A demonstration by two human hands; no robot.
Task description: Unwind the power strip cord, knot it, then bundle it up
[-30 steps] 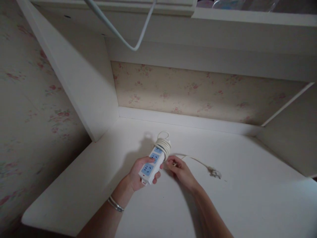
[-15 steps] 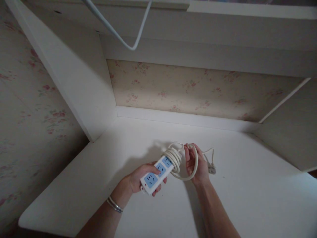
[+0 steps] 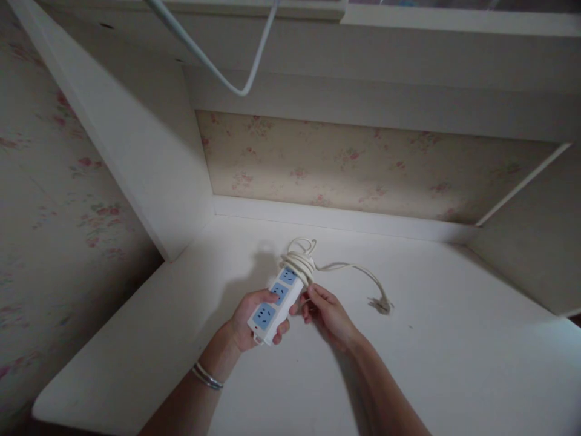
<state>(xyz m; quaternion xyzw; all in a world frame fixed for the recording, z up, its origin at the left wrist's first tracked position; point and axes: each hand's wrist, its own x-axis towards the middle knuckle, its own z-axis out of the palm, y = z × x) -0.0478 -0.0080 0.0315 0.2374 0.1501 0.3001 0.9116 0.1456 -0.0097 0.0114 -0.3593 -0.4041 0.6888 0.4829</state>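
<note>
My left hand (image 3: pixel 258 318) is wrapped around a white power strip (image 3: pixel 272 303) with blue socket faces, its thumb lying across the sockets. Several turns of cream cord (image 3: pixel 299 265) wind around the strip's far end, and a small loop stands out beyond them. Close beside that end, my right hand (image 3: pixel 329 312) pinches the cord at the underside of the coil; part of the cord is hidden by the fingers. A free length of cord runs right over the table to the plug (image 3: pixel 382 304), which lies on the white surface.
The white tabletop (image 3: pixel 454 339) spreads under both hands. White side panels (image 3: pixel 149 181) and a ledge along the back (image 3: pixel 340 217) bound it. A white cable (image 3: pixel 240 91) hangs from above, and floral wallpaper (image 3: pixel 318 157) shows behind.
The power strip has shifted left and slightly up in my left hand. My right hand has moved left to the strip, and the wide loop it held is drawn in. The plug has shifted slightly left.
</note>
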